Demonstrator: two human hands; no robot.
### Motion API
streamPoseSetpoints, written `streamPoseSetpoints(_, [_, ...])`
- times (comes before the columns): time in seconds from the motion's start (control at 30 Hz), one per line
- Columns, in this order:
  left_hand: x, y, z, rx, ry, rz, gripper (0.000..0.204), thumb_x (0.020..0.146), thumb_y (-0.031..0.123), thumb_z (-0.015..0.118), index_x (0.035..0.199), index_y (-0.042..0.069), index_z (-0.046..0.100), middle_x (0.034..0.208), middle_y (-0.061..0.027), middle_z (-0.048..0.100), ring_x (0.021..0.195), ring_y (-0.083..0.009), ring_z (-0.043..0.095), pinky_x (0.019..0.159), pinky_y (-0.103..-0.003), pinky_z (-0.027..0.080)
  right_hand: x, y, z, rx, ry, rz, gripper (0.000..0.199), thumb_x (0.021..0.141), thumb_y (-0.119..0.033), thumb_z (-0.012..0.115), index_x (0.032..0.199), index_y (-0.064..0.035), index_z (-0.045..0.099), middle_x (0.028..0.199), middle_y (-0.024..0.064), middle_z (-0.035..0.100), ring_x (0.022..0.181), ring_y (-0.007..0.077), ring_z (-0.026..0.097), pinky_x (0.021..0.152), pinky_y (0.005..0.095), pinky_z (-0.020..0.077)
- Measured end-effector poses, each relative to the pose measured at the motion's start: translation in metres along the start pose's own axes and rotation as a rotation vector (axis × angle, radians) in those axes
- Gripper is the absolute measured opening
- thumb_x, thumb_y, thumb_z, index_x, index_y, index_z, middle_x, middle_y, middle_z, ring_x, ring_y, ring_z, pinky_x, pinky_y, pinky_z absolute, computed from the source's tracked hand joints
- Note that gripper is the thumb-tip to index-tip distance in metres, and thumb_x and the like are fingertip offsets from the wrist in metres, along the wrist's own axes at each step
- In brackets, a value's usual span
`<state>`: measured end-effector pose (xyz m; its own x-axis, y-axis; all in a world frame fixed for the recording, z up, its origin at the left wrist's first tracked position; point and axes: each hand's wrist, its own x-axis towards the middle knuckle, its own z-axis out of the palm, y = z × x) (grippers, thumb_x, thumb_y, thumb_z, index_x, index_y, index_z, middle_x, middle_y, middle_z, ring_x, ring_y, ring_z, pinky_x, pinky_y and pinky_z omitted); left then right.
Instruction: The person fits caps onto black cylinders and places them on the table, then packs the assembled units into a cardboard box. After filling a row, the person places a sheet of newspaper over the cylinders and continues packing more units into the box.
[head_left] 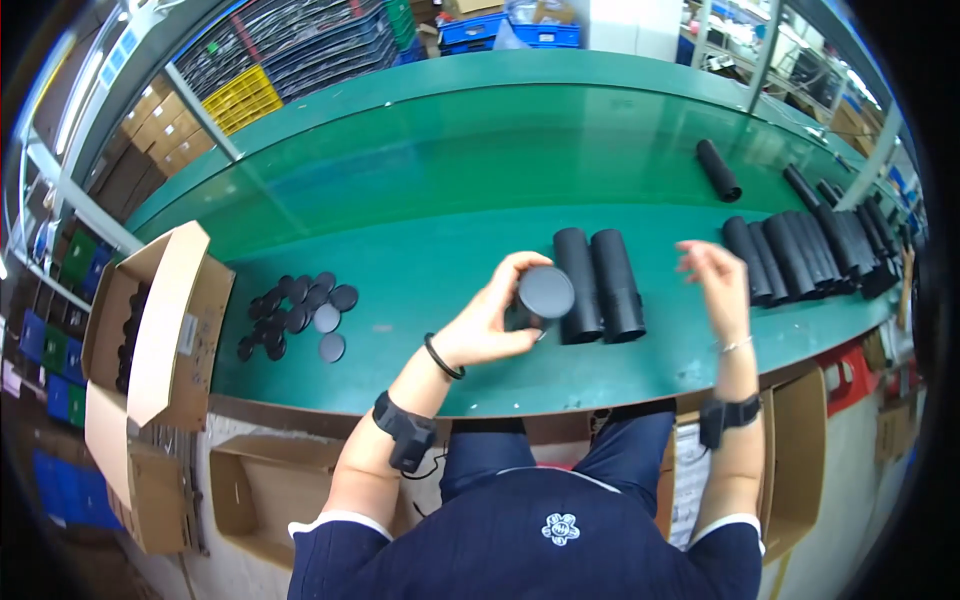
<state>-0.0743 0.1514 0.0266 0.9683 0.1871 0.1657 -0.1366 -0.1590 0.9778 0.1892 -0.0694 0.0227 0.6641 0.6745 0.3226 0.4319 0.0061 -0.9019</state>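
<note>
My left hand (pixel 496 318) is closed around a black tube, seen end-on, with a round black cap (pixel 546 292) facing up. Just right of it, two black tubes (pixel 594 285) lie side by side on the green table. My right hand (pixel 716 274) is raised over the table, its fingers loosely bent and apart with nothing in them. Nearest to that hand is a row of black tubes (pixel 790 255) at the right. Left of my left hand, several loose round black caps (pixel 297 318) are scattered in a group.
A single black tube (pixel 718 170) lies farther back on the green table (pixel 420 240). An open cardboard box (pixel 165 330) with dark pieces inside stands at the table's left end. Open cartons (pixel 270 490) sit below the front edge. Metal posts (pixel 203 112) rise at both sides.
</note>
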Motion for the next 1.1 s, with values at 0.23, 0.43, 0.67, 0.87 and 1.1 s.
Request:
streamPoseSetpoints(0.23, [-0.033,-0.006,0.023,-0.008,0.060,0.147,0.080,0.073,0.024,0.076,0.134,0.006,0.029,0.131,-0.0132,0.042,0.124,-0.0243,0.043,0.104,-0.039,0.035,-0.063,-0.041,0.142,0.838,-0.437,0.193,0.043,0.089,-0.017,0.063,0.127,-0.0007,0.053,0.088,0.0016,0.057,0.073,0.0080,0.055,0.061,0.0190,0.0446])
streamPoseSetpoints(0.43, [-0.041,-0.021,0.026,-0.161,0.153,0.225,0.063,0.073,0.028,0.076,0.122,0.005,0.043,0.122,-0.0116,0.048,0.113,-0.0199,0.049,0.099,-0.035,0.039,-0.074,-0.056,0.148,0.819,-0.371,0.239,0.061,0.076,-0.012,0.074,0.131,-0.0054,0.048,0.089,0.0023,0.053,0.079,0.0101,0.052,0.072,0.0221,0.0434])
streamPoseSetpoints(0.67, [-0.010,0.015,0.039,-0.586,0.084,0.286,0.093,0.075,0.072,0.057,0.132,0.000,0.040,0.131,-0.0154,0.046,0.121,-0.0238,0.047,0.104,-0.039,0.037,-0.080,-0.064,0.112,-0.178,-0.211,-0.494,0.084,0.063,-0.010,0.073,0.141,-0.0087,0.040,0.127,0.0192,0.051,0.114,0.0377,0.052,0.098,0.0428,0.0419])
streamPoseSetpoints(0.87, [0.092,-0.078,0.030,0.419,0.463,-0.231,0.092,0.082,0.053,0.064,0.137,-0.011,0.027,0.134,-0.0314,0.036,0.122,-0.0399,0.044,0.102,-0.044,0.039,-0.017,-0.004,-0.019,-0.914,0.310,-0.087,0.072,0.067,-0.006,0.069,0.135,-0.0154,0.048,0.116,0.0154,0.055,0.099,0.0337,0.061,0.084,0.0403,0.0499])
streamPoseSetpoints(1.1, [0.102,-0.064,0.032,0.152,0.210,-0.213,0.103,0.068,0.024,0.078,0.143,-0.009,0.016,0.127,-0.0216,0.049,0.121,-0.0269,0.049,0.101,-0.038,0.041,-0.002,0.088,-0.059,-1.571,0.387,0.120,0.065,0.071,-0.016,0.076,0.131,-0.0168,0.054,0.108,0.0132,0.054,0.102,0.0294,0.052,0.074,0.0393,0.0498])
